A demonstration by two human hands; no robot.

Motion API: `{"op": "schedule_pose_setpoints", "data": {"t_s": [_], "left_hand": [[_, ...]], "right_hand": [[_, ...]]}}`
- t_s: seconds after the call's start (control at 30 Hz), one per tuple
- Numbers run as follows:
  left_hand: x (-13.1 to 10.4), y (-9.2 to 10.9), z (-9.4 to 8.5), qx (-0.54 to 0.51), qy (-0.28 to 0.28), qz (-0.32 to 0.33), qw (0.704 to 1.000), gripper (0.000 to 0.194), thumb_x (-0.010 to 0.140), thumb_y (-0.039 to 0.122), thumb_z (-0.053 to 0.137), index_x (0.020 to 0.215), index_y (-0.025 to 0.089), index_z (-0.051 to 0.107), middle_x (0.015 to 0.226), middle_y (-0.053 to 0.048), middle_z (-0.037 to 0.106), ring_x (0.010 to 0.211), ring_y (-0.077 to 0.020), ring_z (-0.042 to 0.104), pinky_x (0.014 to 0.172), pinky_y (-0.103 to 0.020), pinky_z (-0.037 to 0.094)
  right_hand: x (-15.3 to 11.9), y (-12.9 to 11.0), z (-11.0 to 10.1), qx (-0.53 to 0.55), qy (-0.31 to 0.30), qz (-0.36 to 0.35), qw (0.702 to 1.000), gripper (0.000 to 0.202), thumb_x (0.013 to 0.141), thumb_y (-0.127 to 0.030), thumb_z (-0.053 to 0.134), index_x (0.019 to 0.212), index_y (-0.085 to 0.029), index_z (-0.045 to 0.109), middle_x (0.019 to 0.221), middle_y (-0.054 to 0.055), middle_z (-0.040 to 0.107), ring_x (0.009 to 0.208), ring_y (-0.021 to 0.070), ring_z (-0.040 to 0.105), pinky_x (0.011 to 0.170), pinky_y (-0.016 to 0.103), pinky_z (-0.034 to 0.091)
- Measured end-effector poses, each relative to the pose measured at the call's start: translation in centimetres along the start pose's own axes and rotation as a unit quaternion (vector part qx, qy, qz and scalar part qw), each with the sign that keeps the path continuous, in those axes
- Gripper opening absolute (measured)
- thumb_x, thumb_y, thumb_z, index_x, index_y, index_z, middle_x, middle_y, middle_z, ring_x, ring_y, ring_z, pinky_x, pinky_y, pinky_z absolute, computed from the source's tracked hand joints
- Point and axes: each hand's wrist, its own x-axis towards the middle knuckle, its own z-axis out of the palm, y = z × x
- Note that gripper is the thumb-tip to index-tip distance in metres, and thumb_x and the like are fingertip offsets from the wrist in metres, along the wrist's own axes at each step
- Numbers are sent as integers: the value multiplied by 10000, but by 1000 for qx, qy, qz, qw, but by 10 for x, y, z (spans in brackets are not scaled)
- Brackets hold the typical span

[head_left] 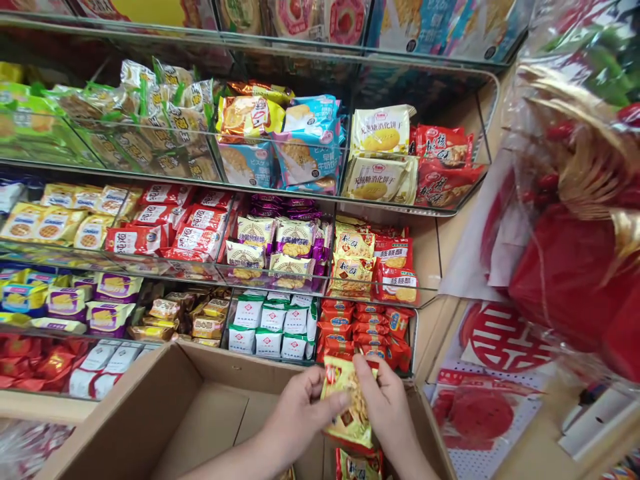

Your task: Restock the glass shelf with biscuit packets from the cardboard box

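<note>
A yellow-and-red packet of cookies (352, 417) is held up over an open cardboard box (190, 413). My left hand (303, 410) grips its left side, the thumb lying across the front. On the right edge and top corner, the fingers of my right hand (383, 397) are closed. Below the held packet, another cookie packet (359, 465) with a similar yellow-and-red wrapper shows, partly cut off by the frame. Beyond my hands, similar yellow packets (353, 277) stand on the shelf beside red ones (397, 283).
Tiered shelves with clear front edges (280, 283) hold several kinds of wrapped snacks behind the box. Orange-red packets (370, 333) sit just past my hands. To the right hang a plastic-wrapped red decoration (565, 280) and red paper cut-outs (505, 340).
</note>
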Motion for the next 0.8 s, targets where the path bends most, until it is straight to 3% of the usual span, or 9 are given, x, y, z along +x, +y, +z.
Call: {"op": "schedule_pose_setpoints", "data": {"t_s": [0.13, 0.27, 0.33, 0.47, 0.63, 0.8], "left_hand": [[11, 6, 2, 25, 149, 37, 988, 296, 648, 426, 667, 723, 149, 593, 634, 21, 615, 558, -89, 522, 560, -196, 412], [19, 13, 2, 57, 154, 64, 984, 299, 667, 447, 633, 719, 153, 624, 651, 3, 624, 583, -115, 535, 562, -213, 414], [21, 19, -1, 111, 130, 79, 982, 272, 660, 418, 643, 712, 151, 641, 648, -12, 632, 577, -125, 536, 556, -221, 411], [22, 23, -3, 202, 94, 101, 970, 236, 610, 361, 694, 695, 148, 641, 659, -26, 631, 597, -138, 539, 579, -234, 415], [18, 0, 11, 40, 229, 107, 967, 327, 702, 501, 576, 696, 180, 514, 632, 25, 552, 605, -120, 517, 588, -224, 418], [18, -17, 13, -1, 256, 101, 961, 353, 762, 530, 486, 819, 184, 531, 801, -33, 610, 760, -170, 551, 666, -243, 423]], "right_hand": [[0, 3, 6, 106, 48, 55, 992, 346, 752, -501, 508, 638, -175, 485, 511, -52, 428, 453, 89, 395, 403, 192, 324], [0, 1, 3, 208, 35, 65, 975, 308, 760, -477, 516, 701, -175, 504, 600, -32, 502, 520, 95, 435, 447, 187, 353], [3, -1, -4, 180, 11, 62, 982, 304, 761, -478, 513, 754, -174, 524, 652, -16, 528, 567, 107, 456, 468, 190, 362], [9, -2, -15, 50, -15, -10, 999, 319, 762, -476, 509, 784, -160, 539, 664, -8, 512, 608, 122, 451, 527, 210, 371], [5, -3, -9, -63, 60, -48, 995, 336, 821, -473, 404, 733, -168, 517, 636, -8, 497, 603, 130, 445, 573, 232, 365], [-4, -9, -2, -83, 92, -51, 991, 344, 837, -480, 356, 710, -185, 479, 586, -19, 464, 546, 125, 420, 526, 221, 348]]}}
